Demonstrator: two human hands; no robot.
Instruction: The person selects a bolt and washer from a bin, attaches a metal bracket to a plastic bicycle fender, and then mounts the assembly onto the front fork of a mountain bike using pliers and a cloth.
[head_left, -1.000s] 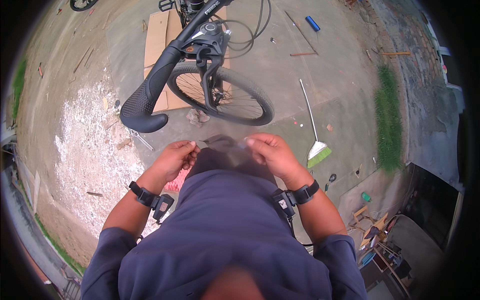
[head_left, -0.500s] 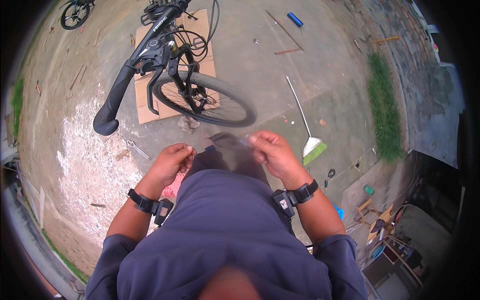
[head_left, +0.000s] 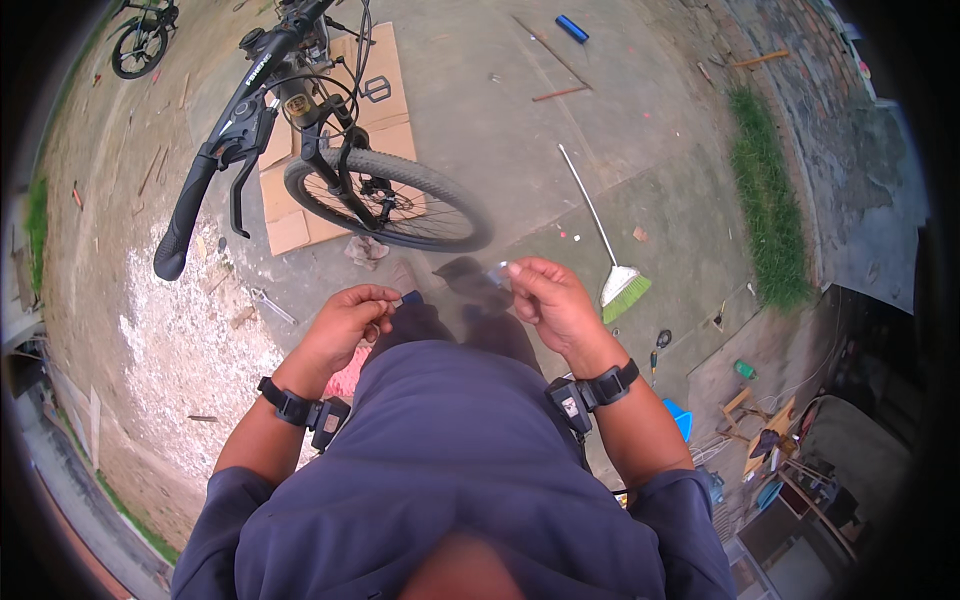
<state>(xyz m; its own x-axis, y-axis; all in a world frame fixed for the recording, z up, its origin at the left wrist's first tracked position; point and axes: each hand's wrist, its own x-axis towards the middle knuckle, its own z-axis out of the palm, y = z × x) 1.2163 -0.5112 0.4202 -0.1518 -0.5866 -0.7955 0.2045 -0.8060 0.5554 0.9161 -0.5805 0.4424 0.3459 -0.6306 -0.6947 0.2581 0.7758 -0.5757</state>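
Note:
In front of my waist, my left hand (head_left: pixel 350 322) is closed in a pinch; a tiny thing seems to show at its fingertips, too small to name. My right hand (head_left: pixel 550 298), level with it, pinches a small shiny, pale piece (head_left: pixel 501 270) between thumb and forefinger. The hands are apart. Beyond them stands a black bicycle: its front wheel (head_left: pixel 300 185) is turned sideways and its handlebar grip (head_left: pixel 188 205) points toward me at the left. Neither hand touches it. A crumpled pale rag (head_left: pixel 367 252) lies on the ground by the tyre.
Flattened cardboard (head_left: pixel 290 232) lies under the bicycle. A metal wrench (head_left: pixel 272 306) is on the ground left of my feet. At the right lie a broom (head_left: pixel 628 285) with green bristles and a screwdriver (head_left: pixel 653 362). A blue bucket (head_left: pixel 679 418) and wooden furniture (head_left: pixel 765 440) stand farther right.
The bicycle and ground have shifted slightly left in view. My left fingers have straightened a little, and the shiny piece in my right hand shows more plainly.

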